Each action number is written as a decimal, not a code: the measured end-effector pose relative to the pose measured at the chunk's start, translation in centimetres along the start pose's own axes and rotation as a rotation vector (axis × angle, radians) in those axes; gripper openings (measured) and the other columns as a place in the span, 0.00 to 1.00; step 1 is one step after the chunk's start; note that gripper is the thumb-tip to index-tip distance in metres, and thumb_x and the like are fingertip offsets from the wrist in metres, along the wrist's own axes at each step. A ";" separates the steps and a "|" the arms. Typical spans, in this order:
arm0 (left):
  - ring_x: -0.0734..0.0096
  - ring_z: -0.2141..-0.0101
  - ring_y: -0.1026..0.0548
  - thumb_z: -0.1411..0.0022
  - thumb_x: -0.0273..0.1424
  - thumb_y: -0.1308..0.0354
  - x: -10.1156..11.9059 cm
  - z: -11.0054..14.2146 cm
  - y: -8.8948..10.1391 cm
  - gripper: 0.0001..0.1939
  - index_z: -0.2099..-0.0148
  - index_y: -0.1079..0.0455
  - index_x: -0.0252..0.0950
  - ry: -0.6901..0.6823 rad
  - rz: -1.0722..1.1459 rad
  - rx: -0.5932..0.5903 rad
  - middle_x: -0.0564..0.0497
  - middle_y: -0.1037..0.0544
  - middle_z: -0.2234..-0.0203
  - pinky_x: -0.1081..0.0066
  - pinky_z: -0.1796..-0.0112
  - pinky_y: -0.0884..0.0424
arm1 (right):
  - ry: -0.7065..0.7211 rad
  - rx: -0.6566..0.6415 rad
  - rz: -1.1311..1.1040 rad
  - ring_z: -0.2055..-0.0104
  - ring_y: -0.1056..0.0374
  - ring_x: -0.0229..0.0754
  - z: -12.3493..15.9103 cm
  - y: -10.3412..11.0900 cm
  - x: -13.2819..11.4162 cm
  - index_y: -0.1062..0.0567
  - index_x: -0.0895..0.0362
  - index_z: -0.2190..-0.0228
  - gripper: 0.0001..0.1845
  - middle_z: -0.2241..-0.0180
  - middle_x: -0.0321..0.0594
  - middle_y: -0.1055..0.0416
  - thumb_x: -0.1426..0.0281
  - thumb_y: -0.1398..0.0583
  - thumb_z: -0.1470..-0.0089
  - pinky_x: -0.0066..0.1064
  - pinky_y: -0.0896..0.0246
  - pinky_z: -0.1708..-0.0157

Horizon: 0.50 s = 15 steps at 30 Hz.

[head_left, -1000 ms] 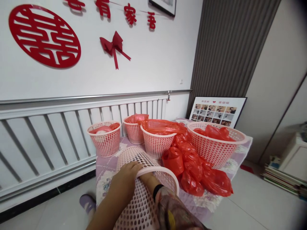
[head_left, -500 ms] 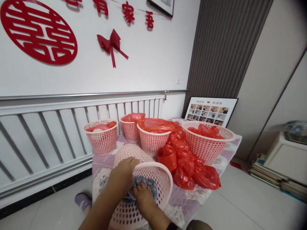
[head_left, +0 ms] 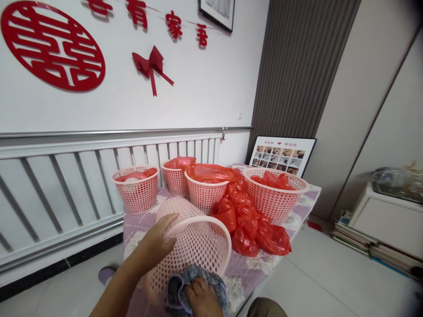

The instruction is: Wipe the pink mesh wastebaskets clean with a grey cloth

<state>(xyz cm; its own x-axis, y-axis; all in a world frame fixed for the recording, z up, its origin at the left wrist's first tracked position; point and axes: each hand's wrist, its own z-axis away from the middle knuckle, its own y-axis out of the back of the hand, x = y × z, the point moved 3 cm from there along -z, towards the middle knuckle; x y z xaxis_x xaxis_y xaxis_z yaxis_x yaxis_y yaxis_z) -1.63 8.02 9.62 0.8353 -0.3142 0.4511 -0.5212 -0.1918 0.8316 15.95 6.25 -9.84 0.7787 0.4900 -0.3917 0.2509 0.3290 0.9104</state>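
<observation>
A pink plastic basket point(head_left: 185, 240) with a holed wall lies on its side, its mouth facing me. My left hand point(head_left: 157, 244) grips its rim at the left, thumb on the inner side and fingers over the outside. Bunched in my right hand point(head_left: 203, 297) is a grey-blue cloth point(head_left: 191, 275) with a purple edge, at the lower front of the basket's mouth. The fingers of my right hand are curled into the cloth, their tips partly hidden in its folds.
Upright pink baskets point(head_left: 137, 193) holding red plastic stand behind. Red plastic bags point(head_left: 246, 220) lie to the right on the purple floral tablecloth point(head_left: 264, 264). A white radiator point(head_left: 66, 185) runs along the wall, and a photo board point(head_left: 280, 152) leans at the back.
My right hand has drawn the cloth from inside the basket toward me, to its lower front edge. The left hand has shifted slightly left, its thumb now showing. The view has turned a little.
</observation>
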 end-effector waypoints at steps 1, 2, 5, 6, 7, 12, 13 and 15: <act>0.60 0.36 0.37 0.42 0.28 0.50 -0.9 1.0 -0.6 0.32 0.35 0.42 0.29 0.022 0.010 0.034 0.37 0.34 0.36 0.55 0.36 0.42 | 0.011 0.016 0.002 0.36 0.42 0.60 -0.1 -0.3 0.2 0.29 0.49 0.45 0.28 0.44 0.48 0.29 0.70 0.35 0.49 0.56 0.43 0.42; 0.58 0.36 0.37 0.41 0.29 0.51 -1.8 2.0 -1.3 0.31 0.35 0.42 0.27 0.052 0.019 0.071 0.35 0.35 0.36 0.52 0.36 0.43 | 0.019 0.037 0.008 0.36 0.41 0.60 -0.3 -0.6 0.5 0.29 0.49 0.46 0.26 0.44 0.48 0.28 0.69 0.37 0.47 0.56 0.42 0.43; 0.61 0.36 0.36 0.38 0.29 0.55 -4.7 5.0 -2.9 0.27 0.37 0.39 0.31 0.221 0.121 0.272 0.39 0.33 0.37 0.55 0.36 0.41 | 0.025 0.124 0.041 0.39 0.38 0.59 -0.8 -1.7 0.9 0.26 0.48 0.50 0.17 0.48 0.47 0.26 0.69 0.43 0.40 0.57 0.39 0.45; 0.63 0.36 0.36 0.38 0.29 0.57 -5.3 5.7 -3.1 0.27 0.38 0.38 0.33 0.250 0.142 0.309 0.41 0.32 0.37 0.57 0.36 0.41 | 0.030 0.148 0.052 0.40 0.36 0.59 -1.0 -2.1 0.8 0.26 0.47 0.51 0.16 0.50 0.46 0.25 0.68 0.43 0.40 0.56 0.38 0.46; 0.65 0.36 0.37 0.38 0.28 0.57 -5.7 6.1 -3.2 0.26 0.38 0.37 0.34 0.252 0.148 0.321 0.43 0.32 0.37 0.59 0.35 0.42 | 0.039 0.160 0.060 0.42 0.34 0.58 -1.2 -2.5 0.5 0.26 0.47 0.51 0.15 0.51 0.45 0.24 0.67 0.43 0.40 0.55 0.37 0.47; 0.66 0.38 0.34 0.44 0.21 0.57 -4.3 4.7 -0.1 0.30 0.40 0.33 0.34 0.111 0.022 0.165 0.46 0.29 0.39 0.59 0.35 0.41 | 0.044 -0.010 -0.076 0.51 0.26 0.54 -1.6 -3.1 -2.3 0.22 0.44 0.55 0.16 0.55 0.41 0.20 0.69 0.42 0.44 0.40 0.30 0.54; 0.67 0.38 0.34 0.45 0.20 0.57 -3.5 3.9 0.8 0.31 0.39 0.33 0.35 0.084 -0.017 0.097 0.46 0.30 0.39 0.59 0.36 0.41 | 0.038 -0.021 -0.153 0.53 0.25 0.53 -1.5 -2.5 -2.8 0.22 0.43 0.53 0.19 0.55 0.40 0.20 0.69 0.41 0.46 0.39 0.29 0.56; 0.67 0.38 0.34 0.46 0.19 0.57 -1.6 2.3 2.4 0.36 0.35 0.38 0.37 0.039 -0.083 -0.032 0.47 0.32 0.37 0.59 0.36 0.42 | 0.044 0.039 -0.285 0.52 0.25 0.51 -1.6 -0.2 -3.6 0.29 0.40 0.45 0.28 0.51 0.36 0.22 0.69 0.43 0.48 0.38 0.30 0.55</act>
<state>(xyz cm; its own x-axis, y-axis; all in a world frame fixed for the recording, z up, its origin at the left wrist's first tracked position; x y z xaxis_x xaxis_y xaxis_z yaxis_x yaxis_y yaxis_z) -4.66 5.92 10.18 0.8817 -0.2623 0.3921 -0.4449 -0.1861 0.8760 12.25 5.72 -8.79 0.6481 0.4175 -0.6369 0.4785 0.4275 0.7670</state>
